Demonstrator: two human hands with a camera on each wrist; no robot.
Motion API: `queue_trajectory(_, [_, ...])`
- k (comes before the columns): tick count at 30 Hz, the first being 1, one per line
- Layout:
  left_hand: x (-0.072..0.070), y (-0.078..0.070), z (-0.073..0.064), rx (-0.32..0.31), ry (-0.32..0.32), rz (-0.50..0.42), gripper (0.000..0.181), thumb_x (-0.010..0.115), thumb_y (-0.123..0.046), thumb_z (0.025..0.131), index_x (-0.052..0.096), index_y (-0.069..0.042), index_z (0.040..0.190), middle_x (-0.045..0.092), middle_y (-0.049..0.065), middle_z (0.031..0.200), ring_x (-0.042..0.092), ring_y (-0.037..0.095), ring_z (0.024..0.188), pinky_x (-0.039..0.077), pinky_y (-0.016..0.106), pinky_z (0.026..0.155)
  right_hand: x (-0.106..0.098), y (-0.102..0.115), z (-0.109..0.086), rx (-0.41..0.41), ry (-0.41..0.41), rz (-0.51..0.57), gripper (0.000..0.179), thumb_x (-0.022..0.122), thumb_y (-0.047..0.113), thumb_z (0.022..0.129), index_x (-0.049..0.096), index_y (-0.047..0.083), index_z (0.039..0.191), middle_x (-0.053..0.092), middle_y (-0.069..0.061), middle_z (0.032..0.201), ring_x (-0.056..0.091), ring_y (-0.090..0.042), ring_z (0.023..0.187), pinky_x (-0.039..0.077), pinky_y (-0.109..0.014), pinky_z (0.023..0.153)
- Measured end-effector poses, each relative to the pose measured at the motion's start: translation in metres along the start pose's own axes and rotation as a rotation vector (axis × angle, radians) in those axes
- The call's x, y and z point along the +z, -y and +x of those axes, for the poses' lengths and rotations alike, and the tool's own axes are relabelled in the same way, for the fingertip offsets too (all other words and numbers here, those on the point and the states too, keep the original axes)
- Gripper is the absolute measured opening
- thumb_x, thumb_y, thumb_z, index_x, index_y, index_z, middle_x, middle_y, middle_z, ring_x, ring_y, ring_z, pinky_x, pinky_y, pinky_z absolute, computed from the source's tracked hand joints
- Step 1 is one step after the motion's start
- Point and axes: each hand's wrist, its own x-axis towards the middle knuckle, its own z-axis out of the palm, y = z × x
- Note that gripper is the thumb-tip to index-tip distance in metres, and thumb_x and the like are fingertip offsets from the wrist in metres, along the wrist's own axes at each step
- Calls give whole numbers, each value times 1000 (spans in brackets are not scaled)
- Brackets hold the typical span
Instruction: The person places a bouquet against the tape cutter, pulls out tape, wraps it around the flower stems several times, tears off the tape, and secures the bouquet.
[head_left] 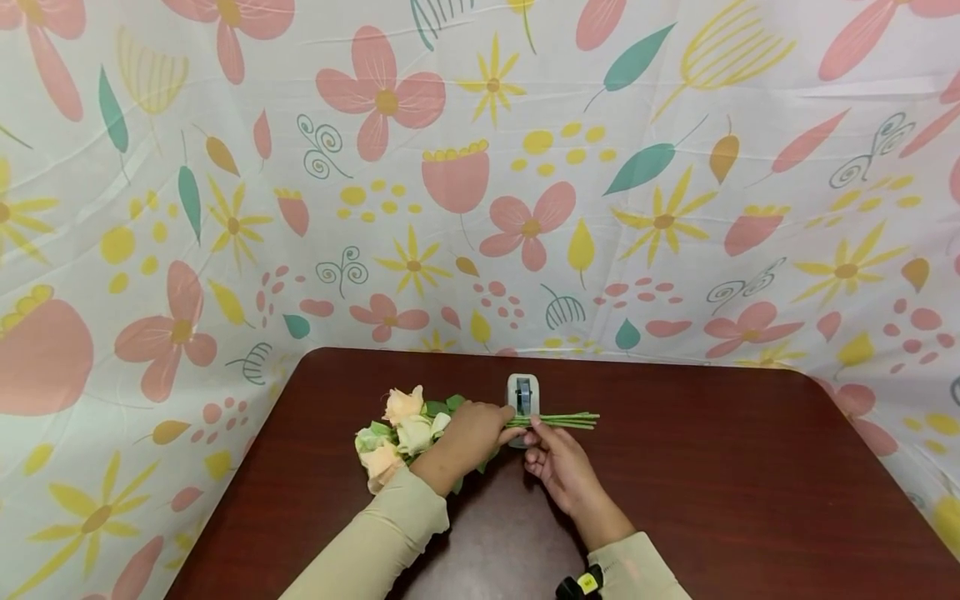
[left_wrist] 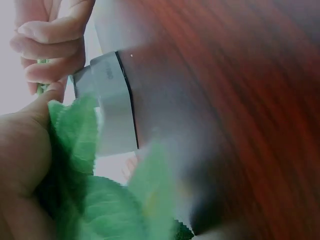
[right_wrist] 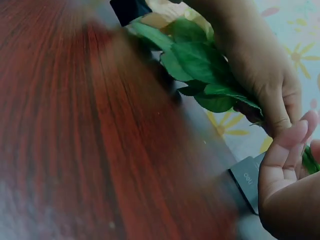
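Across the glossy red-brown wood-grain tabletop [head_left: 750, 500], both your hands meet on one bouquet

At its far side, you have a bouquet of peach and cream roses with broad green leaves [head_left: 414, 435], lying sideways with its blooms to your left and its thin green stems [head_left: 572, 420] running right. Your left hand [head_left: 472, 429] grips it just below the leaves, fingers curled round the stems. Your right hand [head_left: 562, 468] pinches the stems a little further along between thumb and fingers, its other fingers bent inward.

Behind and beneath the stems stands a small grey-and-white tape dispenser [head_left: 522, 383]. Inside its open top sits something dark and translucent, too small to identify; you cannot tell whether the stems touch the dispenser.

Your beige sleeves [head_left: 367, 533] come in from the near edge, with a black device bearing a yellow label [head_left: 587, 582] at your right wrist. Past the tabletop hangs a white cloth printed with pink, yellow and teal flowers and leaves [head_left: 457, 250].
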Motion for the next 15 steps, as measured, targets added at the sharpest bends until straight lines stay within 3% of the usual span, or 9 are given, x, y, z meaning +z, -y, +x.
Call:
queue_trajectory(6, [5,-4,1,-17,23,110,29,55,-48,101,66,-22,95,70,-4,81,67,16,77,48,34,70,-3,0,1,20,46,32,19,51,34,106,57,17,114,64,6,75,59,-7,64,48,-23,62])
queue_trajectory(11, [7,-6,0,-38,33,123,25,55,-45,102,69,-25,106,73,-5,94,67,16,86,48,35,77,-3,-1,2,34,19,24,33,50,45,105,56,17,121,67,5,79,66,-9,74,53,-24,70])
queue_trajectory(15, [6,-7,-1,-44,26,104,21,59,-41,101,71,-26,110,72,-5,98,67,15,90,47,34,80,-3,-1,3,22,23,20,30,48,40,107,58,14,121,71,4,81,68,-10,81,55,-25,76])
